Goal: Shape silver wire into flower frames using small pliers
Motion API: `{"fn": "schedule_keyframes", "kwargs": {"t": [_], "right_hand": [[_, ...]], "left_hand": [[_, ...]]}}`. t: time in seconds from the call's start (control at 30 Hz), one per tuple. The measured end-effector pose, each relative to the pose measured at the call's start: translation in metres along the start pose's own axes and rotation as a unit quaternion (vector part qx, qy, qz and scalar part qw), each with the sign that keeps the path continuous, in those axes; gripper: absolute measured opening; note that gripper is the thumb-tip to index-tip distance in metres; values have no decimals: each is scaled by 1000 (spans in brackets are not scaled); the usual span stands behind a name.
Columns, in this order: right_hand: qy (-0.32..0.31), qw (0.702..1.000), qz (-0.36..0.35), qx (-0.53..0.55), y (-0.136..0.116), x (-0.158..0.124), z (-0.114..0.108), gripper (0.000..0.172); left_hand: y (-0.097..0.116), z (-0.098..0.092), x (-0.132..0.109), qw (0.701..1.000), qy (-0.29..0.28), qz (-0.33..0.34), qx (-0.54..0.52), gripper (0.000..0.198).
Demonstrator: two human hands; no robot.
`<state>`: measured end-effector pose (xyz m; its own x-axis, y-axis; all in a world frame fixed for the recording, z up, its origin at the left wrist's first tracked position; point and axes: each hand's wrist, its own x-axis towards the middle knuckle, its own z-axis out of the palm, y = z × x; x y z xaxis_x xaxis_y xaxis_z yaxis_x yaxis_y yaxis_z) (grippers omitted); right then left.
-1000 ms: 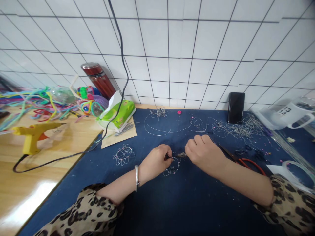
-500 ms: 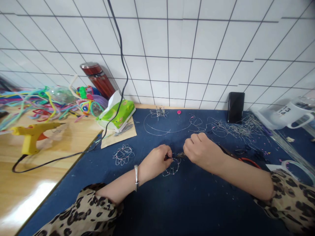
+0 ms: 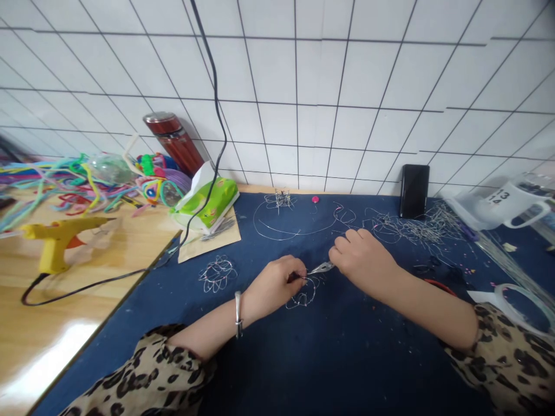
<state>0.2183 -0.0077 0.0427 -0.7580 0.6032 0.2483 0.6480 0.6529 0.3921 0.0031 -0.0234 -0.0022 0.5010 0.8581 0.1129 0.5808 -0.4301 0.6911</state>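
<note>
At four o'clock of your left hand (image 3: 274, 287), the wire ring (image 3: 302, 298) is extending from that hand's pinch; your right hand (image 3: 359, 253) is gripping pliers (image 3: 321, 267), their nose now showing paler, suggesting a turned tool.

It looks like a small craft workshop or hobby corner, with a worktable set against a white tiled wall (image 3: 269, 69). Left of the green tissue pack (image 3: 219, 199) lie a yellow hot glue gun (image 3: 54, 234) and tangled pipe cleaners (image 3: 92, 188); nearer the viewer than the pack sits a beaded wire ornament (image 3: 218, 273), and well to its right, a heap of loose wire (image 3: 416, 228).
</note>
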Motion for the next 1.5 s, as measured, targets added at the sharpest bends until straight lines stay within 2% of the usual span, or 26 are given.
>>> {"fn": "schedule_keyframes", "kwargs": {"t": [0.33, 0.47, 0.67, 1.0, 1.3, 1.5], "right_hand": [[9, 996, 85, 35, 8, -11, 15, 15], [12, 995, 84, 55, -1, -15, 12, 14], [15, 996, 88, 31, -15, -15, 9, 14], [34, 993, 116, 2, -24, -16, 13, 13], [16, 991, 134, -8, -26, -18, 9, 11], [19, 989, 145, 13, -27, -17, 11, 11]], "left_hand": [[6, -3, 2, 999, 8, 6, -40, 10], [4, -2, 3, 999, 17, -5, -43, 10], [4, 0, 3, 999, 30, -8, -28, 10], [4, 4, 2, 998, 61, -4, -20, 10], [9, 0, 1, 998, 50, -4, -35, 8], [5, 3, 1, 997, 63, -15, -38, 9]]}}
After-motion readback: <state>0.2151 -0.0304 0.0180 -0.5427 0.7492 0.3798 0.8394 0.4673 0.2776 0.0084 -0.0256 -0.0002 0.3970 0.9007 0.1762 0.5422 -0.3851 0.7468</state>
